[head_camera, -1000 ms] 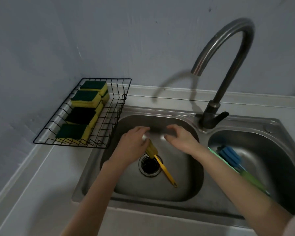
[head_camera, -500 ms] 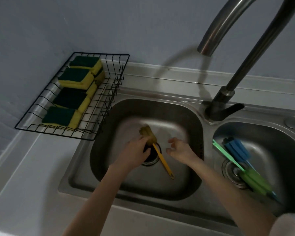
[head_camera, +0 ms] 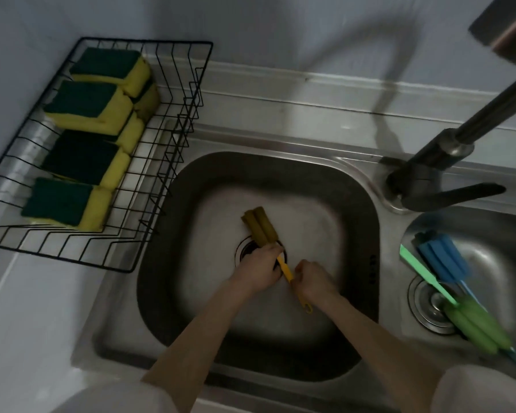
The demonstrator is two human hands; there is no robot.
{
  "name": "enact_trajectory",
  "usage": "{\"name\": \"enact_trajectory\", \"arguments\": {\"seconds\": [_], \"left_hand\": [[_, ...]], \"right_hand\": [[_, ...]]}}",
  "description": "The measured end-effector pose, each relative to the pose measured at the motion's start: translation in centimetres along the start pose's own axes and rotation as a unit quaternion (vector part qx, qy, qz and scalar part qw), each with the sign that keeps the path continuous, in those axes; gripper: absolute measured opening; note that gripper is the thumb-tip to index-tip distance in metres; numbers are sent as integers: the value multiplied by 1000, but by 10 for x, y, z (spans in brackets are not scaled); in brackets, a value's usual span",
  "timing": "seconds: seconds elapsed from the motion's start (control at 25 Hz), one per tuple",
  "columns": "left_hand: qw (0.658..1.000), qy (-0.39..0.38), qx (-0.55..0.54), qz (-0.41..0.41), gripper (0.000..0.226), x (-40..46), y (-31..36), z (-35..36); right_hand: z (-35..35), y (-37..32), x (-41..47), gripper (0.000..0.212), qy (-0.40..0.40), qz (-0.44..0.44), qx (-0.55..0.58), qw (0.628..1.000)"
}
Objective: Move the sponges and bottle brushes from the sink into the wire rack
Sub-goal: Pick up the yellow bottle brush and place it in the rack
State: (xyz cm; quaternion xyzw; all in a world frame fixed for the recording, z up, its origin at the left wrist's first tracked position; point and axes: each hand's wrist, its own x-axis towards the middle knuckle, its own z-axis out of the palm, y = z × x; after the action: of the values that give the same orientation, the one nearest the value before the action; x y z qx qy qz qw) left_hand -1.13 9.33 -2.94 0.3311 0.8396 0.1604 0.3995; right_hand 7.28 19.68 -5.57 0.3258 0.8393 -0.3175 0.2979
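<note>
A yellow bottle brush (head_camera: 259, 226) with a dark yellow foam head lies over the drain of the left sink basin (head_camera: 325, 180). My left hand (head_camera: 261, 268) grips it just below the foam head. My right hand (head_camera: 312, 278) holds its thin yellow handle lower down. The black wire rack (head_camera: 161, 162) sits on the counter to the left and holds several yellow-and-green sponges (head_camera: 87, 102). In the right basin (head_camera: 495, 263) lie a blue bottle brush (head_camera: 443, 257) and a green bottle brush (head_camera: 474, 326).
A dark tap (head_camera: 438, 162) stands between the basins at the back, its spout overhead at the top right. A grey wall runs behind. White counter (head_camera: 33, 308) lies in front of the rack.
The view has dropped closer to the sink. My right hand has closed on the yellow brush's handle, and my left hand has shifted down to just under the foam head.
</note>
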Motion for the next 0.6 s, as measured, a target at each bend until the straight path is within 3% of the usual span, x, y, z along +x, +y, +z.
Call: {"name": "enact_trajectory", "arguments": {"seconds": [0.28, 0.6], "left_hand": [[999, -49, -6, -9, 43, 12, -3, 22], [995, 63, -62, 40, 40, -1, 4, 1]], "right_hand": [[9, -6, 8, 18, -19, -2, 21, 1000], [-30, -17, -16, 15, -6, -37, 139, 990]]}}
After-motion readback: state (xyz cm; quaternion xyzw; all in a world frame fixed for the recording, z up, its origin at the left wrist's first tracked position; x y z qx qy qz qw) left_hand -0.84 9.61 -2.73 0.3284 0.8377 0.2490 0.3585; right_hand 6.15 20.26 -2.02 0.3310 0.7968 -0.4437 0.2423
